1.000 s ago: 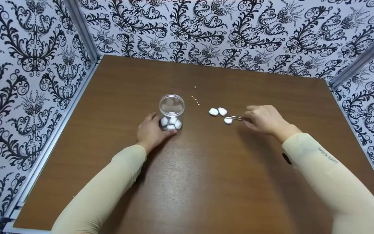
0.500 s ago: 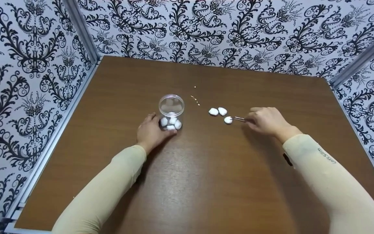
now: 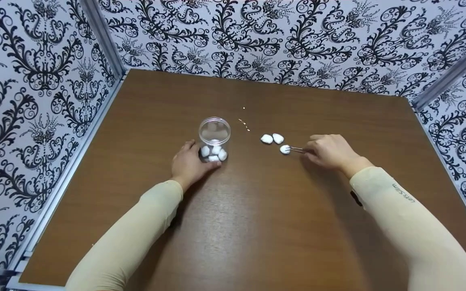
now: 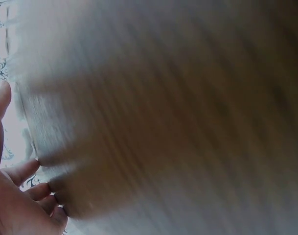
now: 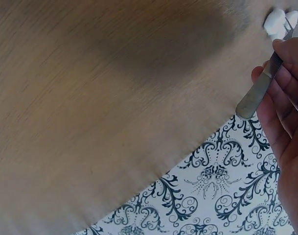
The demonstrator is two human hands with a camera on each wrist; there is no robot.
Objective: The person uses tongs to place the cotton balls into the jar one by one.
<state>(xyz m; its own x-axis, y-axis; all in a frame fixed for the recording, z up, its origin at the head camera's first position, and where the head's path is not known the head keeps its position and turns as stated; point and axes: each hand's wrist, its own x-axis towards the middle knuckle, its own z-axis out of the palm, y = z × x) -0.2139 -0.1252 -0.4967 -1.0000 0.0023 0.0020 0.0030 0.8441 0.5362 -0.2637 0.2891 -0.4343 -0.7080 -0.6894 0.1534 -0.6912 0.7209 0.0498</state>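
In the head view, my left hand [image 3: 192, 165] grips a clear round jar [image 3: 214, 131] at its base, with the thumb in front and the fingers along its left side. Several white cotton balls [image 3: 216, 150] lie at the jar's bottom. My right hand [image 3: 330, 151] pinches metal tweezers [image 5: 259, 90] between thumb and fingers. The tweezers' tips are at the right side of a single cotton ball [image 3: 284, 149] on the table. Two more cotton balls [image 3: 272, 138] lie just behind it. The left wrist view shows my left hand's spread fingers, with the jar hardly distinguishable.
Small pale crumbs [image 3: 244, 123] are scattered on the brown table [image 3: 233, 226] between the jar and the loose cotton balls. Patterned walls [image 3: 257, 40] with metal frame posts stand along the table's back and sides.
The tweezers' tips lay across the top of the near cotton ball; now they are at its right side. My right hand has shifted slightly down. The left hand and jar stay put.
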